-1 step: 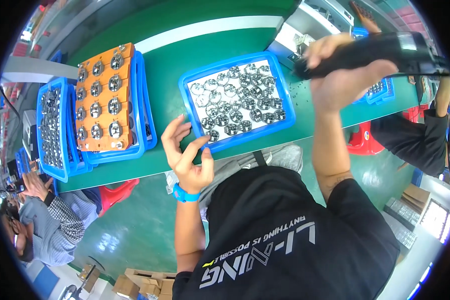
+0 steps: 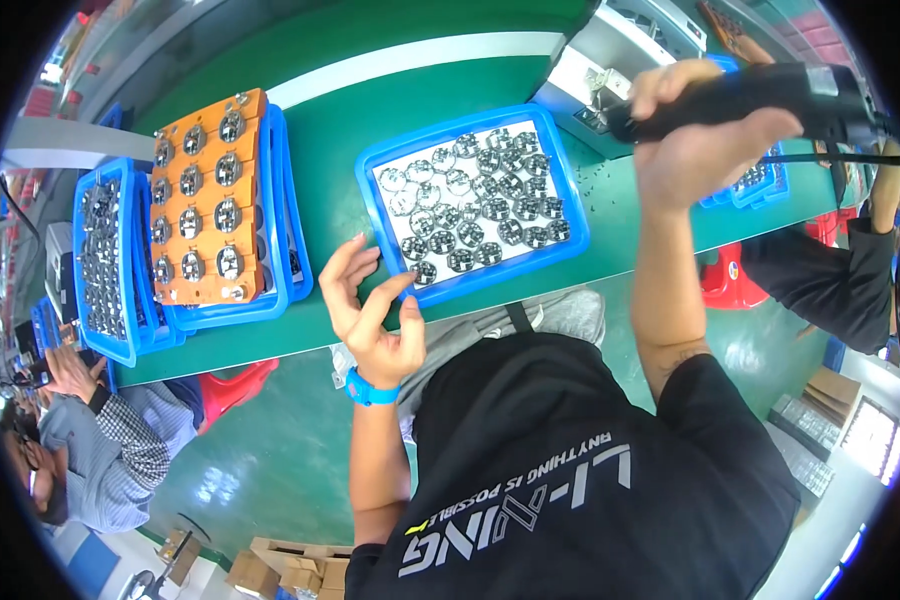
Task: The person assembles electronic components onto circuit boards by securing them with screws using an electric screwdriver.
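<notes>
Green counter (image 2: 330, 150): blue tray (image 2: 500, 274) of round parts (image 2: 497, 208) near front edge. Left hand (image 2: 375, 325) spread at tray's corner; right hand (image 2: 695, 160) gripping black tool (image 2: 755, 100) toward right end.

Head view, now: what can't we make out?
Head view, all:
Right hand: fingers partly hidden by the black tool.
Black tool's tip: blurred.
Left hand: fingertip contact with the corner part too small to tell.
Round parts: fine detail too small.
Blue trays: contents mostly hidden by the orange plate.
</notes>
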`<state>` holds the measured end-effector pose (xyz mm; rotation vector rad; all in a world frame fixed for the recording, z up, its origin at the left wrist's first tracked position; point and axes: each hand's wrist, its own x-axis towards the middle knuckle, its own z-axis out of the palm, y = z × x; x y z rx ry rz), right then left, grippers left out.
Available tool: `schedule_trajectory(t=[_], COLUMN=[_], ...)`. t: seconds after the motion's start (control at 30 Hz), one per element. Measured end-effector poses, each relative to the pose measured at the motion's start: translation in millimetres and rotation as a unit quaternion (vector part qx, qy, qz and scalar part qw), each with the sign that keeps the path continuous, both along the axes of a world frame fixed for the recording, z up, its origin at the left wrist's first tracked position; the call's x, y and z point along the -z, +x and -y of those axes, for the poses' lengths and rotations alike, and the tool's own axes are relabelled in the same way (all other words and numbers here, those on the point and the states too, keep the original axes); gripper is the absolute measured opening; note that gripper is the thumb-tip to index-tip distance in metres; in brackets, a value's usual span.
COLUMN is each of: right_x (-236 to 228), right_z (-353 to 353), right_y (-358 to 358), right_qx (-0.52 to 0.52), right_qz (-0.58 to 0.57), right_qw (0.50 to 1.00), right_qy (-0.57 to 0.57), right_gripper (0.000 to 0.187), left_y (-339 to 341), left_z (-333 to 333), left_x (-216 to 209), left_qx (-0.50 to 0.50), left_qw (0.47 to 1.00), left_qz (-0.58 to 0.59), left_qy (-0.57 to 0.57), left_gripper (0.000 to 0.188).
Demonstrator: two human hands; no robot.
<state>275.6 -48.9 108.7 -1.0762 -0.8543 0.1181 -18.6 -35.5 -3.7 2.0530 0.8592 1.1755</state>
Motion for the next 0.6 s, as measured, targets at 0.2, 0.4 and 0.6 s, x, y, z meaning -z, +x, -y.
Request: schedule_trajectory(t=[0.2,0.4,0.6], right_x=[8,15,9], right_z=[-11,-21,-16], right_y=[45,44,51], right_qx=[0.065,0.023,0.023], right_qz=[0.072,0.073,0.079], right_qw=[0.995,0.997,0.995], right_qy=[0.017,-0.008,-0.047], right_gripper=[0.081,0.076,0.079], left_y=[5,4,6], left_z=[-3,-3,-5], left_x=[4,5,4], left_qx=[-0.018,-0.03,-0.03], left_qw=[1.0,0.999,0.999], left_qz=[0.0,-0.021,-0.006], left_qy=[-0.008,-0.011,-0.027], left_gripper=[0.027,0.03,0.033])
